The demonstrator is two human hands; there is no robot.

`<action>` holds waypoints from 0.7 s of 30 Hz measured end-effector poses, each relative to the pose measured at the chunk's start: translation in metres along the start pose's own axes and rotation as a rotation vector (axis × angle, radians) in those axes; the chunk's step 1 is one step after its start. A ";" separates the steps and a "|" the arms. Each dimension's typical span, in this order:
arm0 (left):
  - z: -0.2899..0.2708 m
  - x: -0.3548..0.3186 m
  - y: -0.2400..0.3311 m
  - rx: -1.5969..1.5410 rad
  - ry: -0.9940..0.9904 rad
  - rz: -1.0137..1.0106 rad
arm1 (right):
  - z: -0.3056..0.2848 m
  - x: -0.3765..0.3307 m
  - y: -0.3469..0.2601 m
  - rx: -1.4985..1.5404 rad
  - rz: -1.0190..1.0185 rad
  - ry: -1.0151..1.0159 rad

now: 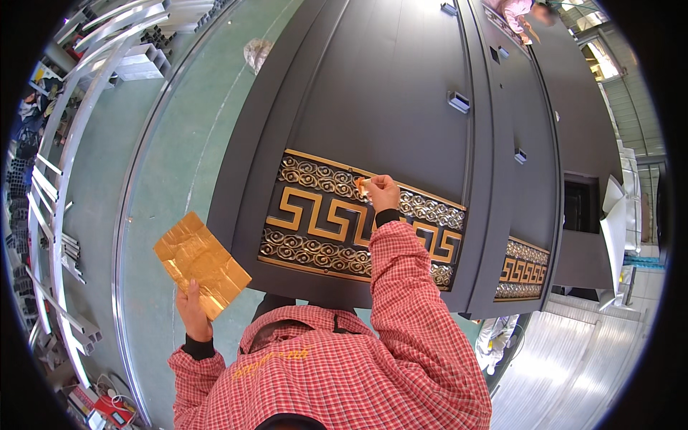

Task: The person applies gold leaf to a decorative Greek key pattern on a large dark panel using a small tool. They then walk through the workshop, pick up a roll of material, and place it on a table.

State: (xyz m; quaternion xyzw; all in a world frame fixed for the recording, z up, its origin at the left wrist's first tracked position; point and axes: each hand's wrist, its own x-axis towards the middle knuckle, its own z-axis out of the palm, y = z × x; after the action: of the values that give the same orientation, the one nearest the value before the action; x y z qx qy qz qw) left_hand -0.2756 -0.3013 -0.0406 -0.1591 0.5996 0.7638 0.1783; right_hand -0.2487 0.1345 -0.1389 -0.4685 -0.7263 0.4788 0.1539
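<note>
Two hands show. At left, over the green floor (175,154), the left hand (193,315) has its grip closed on the lower-left edge of a gold sheet (203,264), long axis slanting from upper left to lower right, well apart from the ornamental panel (347,233). That panel lies across the dark door's (380,93) near end, its long axis running left to right. Over its upper scroll band, the right hand (385,193), much the nearer one, pinches a small orange-gold piece (363,186) at fingertips; whether it touches, I cannot tell.
</note>
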 end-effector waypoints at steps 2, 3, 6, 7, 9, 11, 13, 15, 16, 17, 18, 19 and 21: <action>-0.001 0.002 0.001 0.014 -0.003 -0.008 | 0.008 -0.005 0.000 -0.139 -0.122 0.106; 0.001 0.003 0.001 0.018 0.000 0.003 | 0.014 -0.010 -0.003 -0.207 -0.184 0.162; 0.004 0.005 0.002 0.031 -0.001 0.011 | 0.041 -0.008 -0.003 -0.380 -0.264 0.165; 0.005 0.006 0.003 0.037 -0.008 0.008 | 0.053 -0.009 -0.007 -0.449 -0.275 0.161; 0.010 0.007 0.003 0.035 -0.005 0.002 | 0.089 -0.013 -0.020 -0.444 -0.383 0.189; 0.010 0.009 0.004 0.035 -0.013 -0.002 | 0.109 -0.024 -0.036 -0.550 -0.488 0.116; 0.007 0.013 0.006 0.036 -0.032 -0.003 | 0.093 -0.014 -0.026 -0.559 -0.559 0.124; 0.007 0.013 0.006 0.002 -0.017 0.011 | 0.053 -0.001 0.000 -0.632 -0.535 0.140; 0.009 0.014 0.008 -0.014 -0.020 0.014 | 0.022 0.014 0.031 -0.615 -0.553 0.126; 0.006 0.014 0.008 -0.012 -0.007 0.008 | -0.006 0.013 0.036 -0.710 -0.476 0.093; 0.003 0.014 0.007 -0.015 0.010 0.001 | -0.026 0.007 0.031 -0.582 -0.281 0.152; 0.001 0.012 0.006 -0.010 0.017 -0.011 | -0.039 0.005 0.040 -0.651 -0.311 0.265; -0.008 0.014 -0.001 -0.004 -0.007 -0.020 | -0.021 0.002 0.038 -0.619 -0.318 0.289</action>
State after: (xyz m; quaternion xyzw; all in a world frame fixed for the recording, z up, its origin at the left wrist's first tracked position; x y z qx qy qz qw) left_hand -0.2874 -0.3079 -0.0499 -0.1630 0.5958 0.7637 0.1877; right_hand -0.2159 0.1518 -0.1613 -0.4368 -0.8712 0.1357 0.1784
